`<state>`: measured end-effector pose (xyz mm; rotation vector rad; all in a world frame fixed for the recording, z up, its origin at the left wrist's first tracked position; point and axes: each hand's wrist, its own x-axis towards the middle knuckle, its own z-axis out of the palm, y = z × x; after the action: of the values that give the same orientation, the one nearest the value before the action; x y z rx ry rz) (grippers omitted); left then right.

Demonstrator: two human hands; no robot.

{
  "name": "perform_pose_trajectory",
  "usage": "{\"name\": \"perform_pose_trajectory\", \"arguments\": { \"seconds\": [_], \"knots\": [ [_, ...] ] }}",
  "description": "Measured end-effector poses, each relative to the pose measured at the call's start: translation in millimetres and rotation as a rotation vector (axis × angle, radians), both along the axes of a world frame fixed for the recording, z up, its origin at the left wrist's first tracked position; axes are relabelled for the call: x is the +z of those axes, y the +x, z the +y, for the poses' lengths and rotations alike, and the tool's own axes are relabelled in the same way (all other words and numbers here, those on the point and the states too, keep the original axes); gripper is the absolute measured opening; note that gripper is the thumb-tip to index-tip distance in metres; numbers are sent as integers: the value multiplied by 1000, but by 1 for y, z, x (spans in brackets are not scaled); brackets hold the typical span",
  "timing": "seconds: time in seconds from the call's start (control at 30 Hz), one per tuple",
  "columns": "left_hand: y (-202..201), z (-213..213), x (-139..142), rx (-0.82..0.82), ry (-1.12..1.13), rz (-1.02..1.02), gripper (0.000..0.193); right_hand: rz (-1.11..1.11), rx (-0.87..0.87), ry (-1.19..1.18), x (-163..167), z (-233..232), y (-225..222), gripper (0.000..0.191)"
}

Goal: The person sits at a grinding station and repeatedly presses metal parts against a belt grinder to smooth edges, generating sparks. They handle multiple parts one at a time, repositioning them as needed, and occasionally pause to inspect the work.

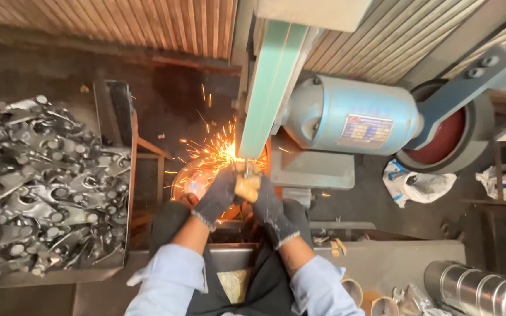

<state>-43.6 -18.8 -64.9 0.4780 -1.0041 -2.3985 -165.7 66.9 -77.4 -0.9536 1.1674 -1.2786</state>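
Observation:
Both my hands wear dark knit gloves and press a small metal part (246,171) against the moving green sanding belt (272,82). My left hand (218,196) grips the part from the left, my right hand (266,205) from the right, with a tan pad (247,187) between them. Orange sparks (212,155) spray out to the left of the contact point. Most of the part is hidden by my fingers.
A tray (121,117) heaped with grey metal parts (36,187) stands at the left. The blue motor (352,117) and a red wheel (446,140) sit right of the belt. White bags (417,184) lie at the right, and a steel container (481,289) sits at the lower right.

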Motion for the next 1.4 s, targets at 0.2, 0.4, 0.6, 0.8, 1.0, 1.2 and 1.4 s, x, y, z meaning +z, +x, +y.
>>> {"name": "perform_pose_trajectory", "arguments": {
  "seconds": [0.2, 0.4, 0.6, 0.8, 1.0, 1.2, 1.4],
  "knots": [
    [15, 14, -3, 47, -113, -123, 20, -132, 17, 69, -26, 17, -5, 36],
    [15, 14, -9, 177, -188, -227, 18, 29, -87, 131, -19, -2, 1, 33],
    [41, 36, 18, -66, -324, -199, 47, -446, -31, 250, 26, 22, -4, 38],
    [44, 49, 28, 122, -889, -539, 49, -234, -197, 272, 28, 35, 0, 30],
    [37, 34, 5, 387, -634, -783, 44, 351, -207, 335, 23, -4, 11, 30],
    [7, 26, 19, 237, -584, -1148, 43, -7, -352, 517, 28, -9, 6, 32],
    [16, 32, 19, 270, -492, -412, 44, -241, -472, 213, 23, 13, -19, 32]
  ]
}}
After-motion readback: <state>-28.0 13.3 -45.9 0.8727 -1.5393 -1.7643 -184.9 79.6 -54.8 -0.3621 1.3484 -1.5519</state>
